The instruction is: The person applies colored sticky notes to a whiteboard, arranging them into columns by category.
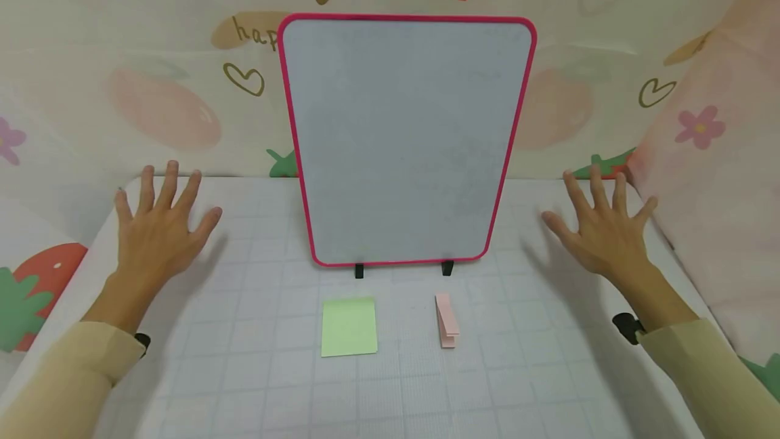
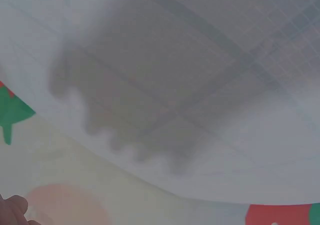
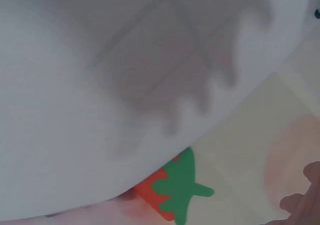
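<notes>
Holding my left hand and right hand spread wide above the table, I face the pink-rimmed whiteboard between them, green sticky pad and small pink object in front of it

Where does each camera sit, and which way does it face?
Head: on the head, looking forward and down at the whiteboard, green notes and pink item; left hand, right hand and sleeves show.
Left wrist: on that wrist, facing the table and its edge; fingers show at lower left.
Right wrist: on that wrist, facing likewise; fingers at lower right.
Both wrist views share the table edge, a hand's shadow and the backdrop.
</notes>
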